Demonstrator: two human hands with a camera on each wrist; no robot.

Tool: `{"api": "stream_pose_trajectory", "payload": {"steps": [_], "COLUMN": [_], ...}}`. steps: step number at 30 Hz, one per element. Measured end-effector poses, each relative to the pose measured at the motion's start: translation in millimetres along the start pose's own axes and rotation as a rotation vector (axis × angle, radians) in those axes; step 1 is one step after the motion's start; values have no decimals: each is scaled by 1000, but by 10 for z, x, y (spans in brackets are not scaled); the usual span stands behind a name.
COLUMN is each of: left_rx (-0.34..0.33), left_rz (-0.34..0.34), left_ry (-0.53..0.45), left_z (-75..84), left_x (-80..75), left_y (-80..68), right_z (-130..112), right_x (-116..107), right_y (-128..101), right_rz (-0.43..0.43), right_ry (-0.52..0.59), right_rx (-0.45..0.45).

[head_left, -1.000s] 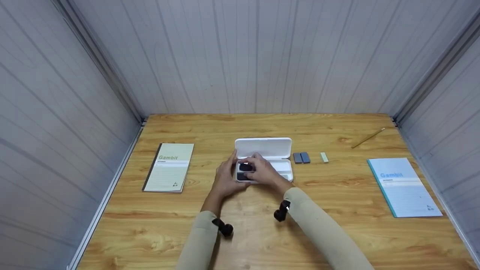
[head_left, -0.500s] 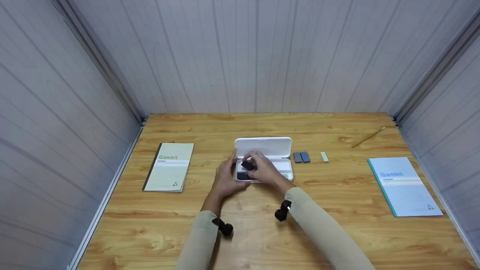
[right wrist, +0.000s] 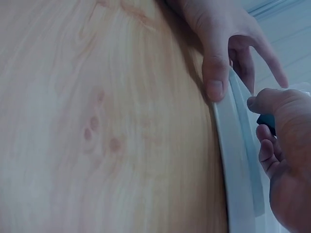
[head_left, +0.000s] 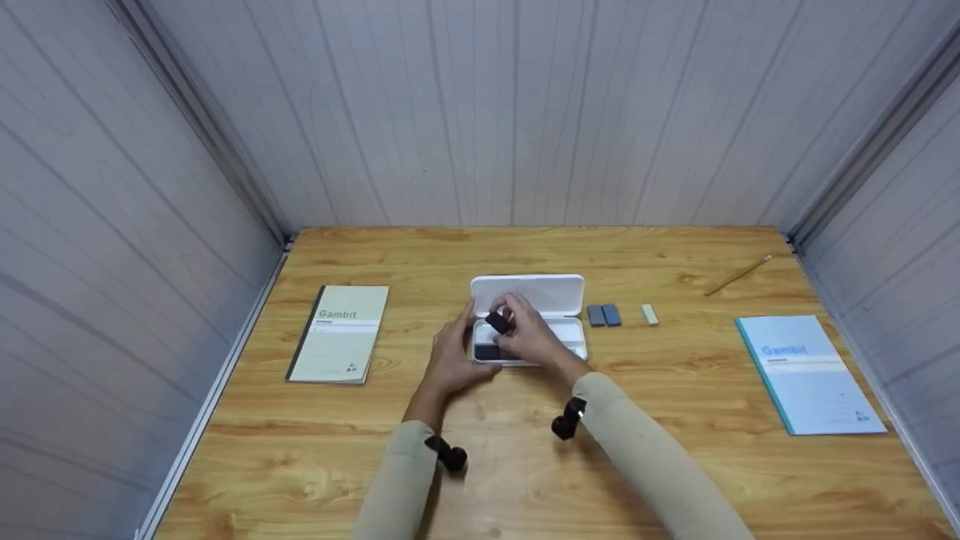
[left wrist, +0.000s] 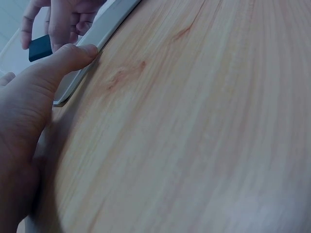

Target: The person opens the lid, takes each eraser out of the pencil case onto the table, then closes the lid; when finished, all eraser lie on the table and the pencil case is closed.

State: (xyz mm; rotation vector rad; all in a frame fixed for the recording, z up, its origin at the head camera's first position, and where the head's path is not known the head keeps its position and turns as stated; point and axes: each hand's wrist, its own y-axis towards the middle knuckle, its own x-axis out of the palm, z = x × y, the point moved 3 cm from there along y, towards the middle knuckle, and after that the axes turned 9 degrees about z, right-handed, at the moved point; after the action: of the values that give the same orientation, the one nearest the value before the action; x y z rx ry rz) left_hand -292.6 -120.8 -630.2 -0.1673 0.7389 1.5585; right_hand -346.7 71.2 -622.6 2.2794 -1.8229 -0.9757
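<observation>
An open white pencil case [head_left: 526, 296] lies mid-table, its lid raised at the back. My left hand [head_left: 452, 351] holds the case's left end, thumb along the front edge and fingers around the side. In the right hand [head_left: 529, 334], a small black block [head_left: 497, 322] that looks like an eraser is pinched between thumb and fingers, tilted over the left compartment. A second dark block [head_left: 486, 352] lies in the front left part of the case. In the left wrist view the held eraser [left wrist: 40, 48] shows beyond my left thumb; in the right wrist view it is mostly hidden.
Two blue-grey erasers [head_left: 604, 315] and a pale green eraser [head_left: 649, 314] lie right of the case. Farther right are a pencil [head_left: 737, 275] and a blue-edged notebook [head_left: 810, 375]. A dark-spined notebook [head_left: 337, 335] lies to the left. Walls enclose the table's back and sides.
The right hand has lifted the black eraser up out of the case's left compartment and tilted it. The left hand has stayed on the case.
</observation>
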Motion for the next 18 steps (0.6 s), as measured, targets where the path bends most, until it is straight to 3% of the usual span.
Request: {"api": "stream_pose_trajectory", "payload": {"steps": [11, 18], "left_rx": [-5, -16], "left_rz": [0, -8], "left_ry": [-1, 10], "left_z": [24, 23], "left_x": [-8, -4], "left_y": [8, 5], "right_z": [154, -167], "right_x": [17, -163], "right_y": [-13, -83], "right_rz": [24, 39], "right_ry": [-37, 32], "right_rx": [-11, 32]}}
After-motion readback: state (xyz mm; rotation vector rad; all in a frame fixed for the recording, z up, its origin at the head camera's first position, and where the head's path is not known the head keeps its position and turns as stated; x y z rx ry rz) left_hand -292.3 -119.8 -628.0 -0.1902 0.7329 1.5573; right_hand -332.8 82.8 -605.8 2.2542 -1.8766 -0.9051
